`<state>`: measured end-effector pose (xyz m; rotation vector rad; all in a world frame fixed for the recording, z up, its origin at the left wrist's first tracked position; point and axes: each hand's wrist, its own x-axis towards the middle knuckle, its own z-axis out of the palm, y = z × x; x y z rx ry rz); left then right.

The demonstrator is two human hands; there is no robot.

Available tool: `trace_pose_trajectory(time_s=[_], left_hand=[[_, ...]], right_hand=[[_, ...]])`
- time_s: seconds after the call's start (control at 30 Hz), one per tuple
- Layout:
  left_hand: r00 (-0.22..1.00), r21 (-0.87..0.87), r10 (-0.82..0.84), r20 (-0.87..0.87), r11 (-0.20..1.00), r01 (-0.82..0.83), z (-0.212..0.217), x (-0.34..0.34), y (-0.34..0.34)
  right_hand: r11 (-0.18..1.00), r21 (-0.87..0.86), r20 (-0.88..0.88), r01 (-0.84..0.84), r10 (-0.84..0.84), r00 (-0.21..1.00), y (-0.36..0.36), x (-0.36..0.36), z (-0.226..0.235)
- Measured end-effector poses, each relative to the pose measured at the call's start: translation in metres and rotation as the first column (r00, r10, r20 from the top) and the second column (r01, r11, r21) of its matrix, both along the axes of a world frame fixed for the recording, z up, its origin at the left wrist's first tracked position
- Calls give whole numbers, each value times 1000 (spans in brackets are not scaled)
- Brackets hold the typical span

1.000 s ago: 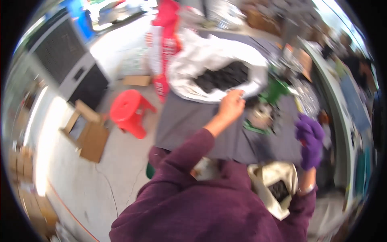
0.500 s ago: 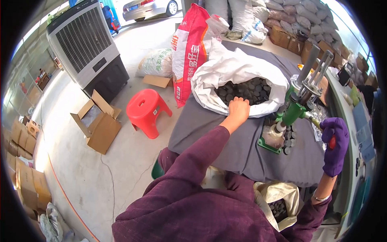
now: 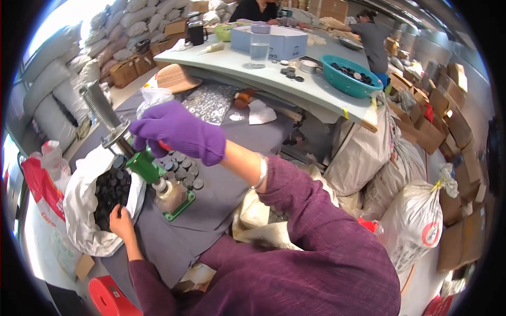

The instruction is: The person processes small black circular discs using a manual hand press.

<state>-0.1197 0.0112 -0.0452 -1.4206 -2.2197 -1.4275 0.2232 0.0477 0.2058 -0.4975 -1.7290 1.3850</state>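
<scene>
Ahead of me runs a pale green counter (image 3: 247, 66) carrying a teal plastic bowl (image 3: 350, 83) of dark round pieces, a clear drinking glass (image 3: 259, 54), a light blue box (image 3: 279, 41) and a black mug (image 3: 197, 34). A round wooden lid (image 3: 176, 77) lies below its edge. To my right stand bulging white woven sacks (image 3: 416, 226) and brown cardboard boxes (image 3: 445, 113). A red plastic stool (image 3: 108, 297) sits by my legs.
</scene>
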Motion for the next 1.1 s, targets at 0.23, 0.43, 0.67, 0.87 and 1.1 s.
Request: trace_pose_trajectory(time_s=[0.23, 0.43, 0.67, 0.87, 1.1], left_hand=[[948, 177, -313, 57, 938, 299, 34, 67, -20], [889, 103, -415, 194, 910, 402, 18, 85, -18], [898, 60, -410, 162, 912, 406, 34, 129, -13], [936, 29, -333, 113, 943, 332, 34, 122, -12], [957, 45, -277, -87, 958, 282, 20, 141, -3]], right_hand=[[990, 127, -68, -60, 69, 995, 19, -4, 10], [993, 93, -96, -67, 76, 992, 34, -23, 13], [891, 454, 53, -16, -9, 999, 37, 0, 18], [991, 126, -26, -47, 51, 998, 32, -18, 30], [989, -63, -171, 131, -140, 975, 64, 7, -5]])
